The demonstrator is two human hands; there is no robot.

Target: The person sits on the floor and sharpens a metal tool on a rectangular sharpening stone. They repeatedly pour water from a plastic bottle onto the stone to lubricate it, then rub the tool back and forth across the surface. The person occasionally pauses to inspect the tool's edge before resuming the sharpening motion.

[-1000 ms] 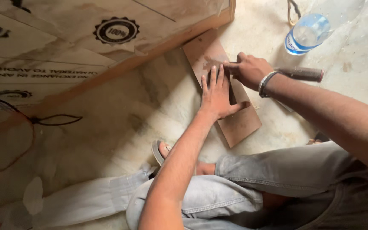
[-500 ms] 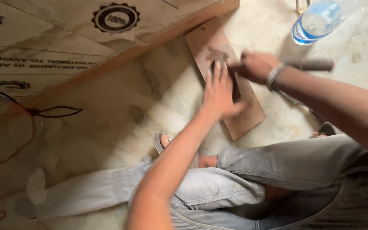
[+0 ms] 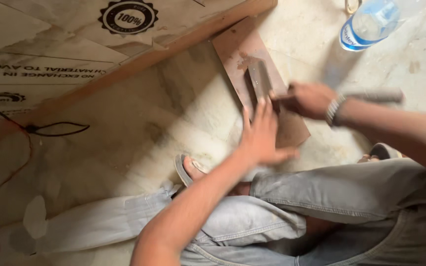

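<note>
A brown flat board (image 3: 235,49) lies on the pale stone floor in front of my knees. A flat metal blade (image 3: 260,81) rests on it. My right hand (image 3: 306,98) is closed around the tool just behind the blade, and its dark handle (image 3: 378,94) sticks out past my wrist to the right. My left hand (image 3: 265,135) lies flat with fingers stretched out, fingertips pressing by the near end of the blade. Both hands are motion-blurred.
A plastic water bottle (image 3: 368,22) lies at the top right. A large plywood sheet (image 3: 50,44) with a wooden edge fills the upper left, and a black wire (image 3: 50,129) runs along it. My sandalled foot (image 3: 188,170) and grey trouser legs are below.
Both hands have slid back along the board toward me, and the blade now shows ahead of my fingers. The view has shifted slightly.
</note>
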